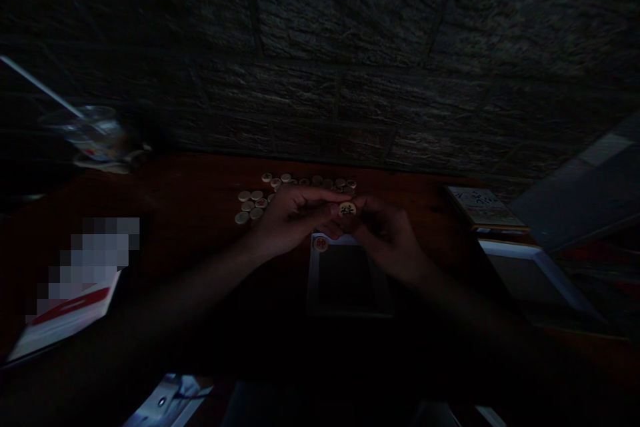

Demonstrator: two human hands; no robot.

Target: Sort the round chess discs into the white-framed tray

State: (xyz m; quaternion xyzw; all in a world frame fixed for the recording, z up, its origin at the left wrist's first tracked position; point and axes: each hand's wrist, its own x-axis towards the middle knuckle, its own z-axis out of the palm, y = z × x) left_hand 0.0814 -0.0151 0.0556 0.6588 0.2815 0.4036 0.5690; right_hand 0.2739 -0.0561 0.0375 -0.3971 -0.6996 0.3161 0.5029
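Above a small open box point(314, 280), my left hand point(295, 217) and my right hand point(393, 237) meet with closed fingers around one round Chinese chess piece point(347, 209). Its face bears a dark character and points toward me. Another piece with a red character point(321, 244) lies at the box's far left corner. Beyond my hands, several loose pieces point(248, 205) are scattered on the wooden table point(200, 180), and my left hand covers part of them. The inside of the box is too dark to make out.
A plastic cup with a straw point(100, 130) stands at the far left. A pale packet with a red band point(70, 310) lies nearer. On the right are a printed box point(483, 207) and a shallow light-rimmed tray point(540, 267). A block wall point(320, 80) rises behind the table.
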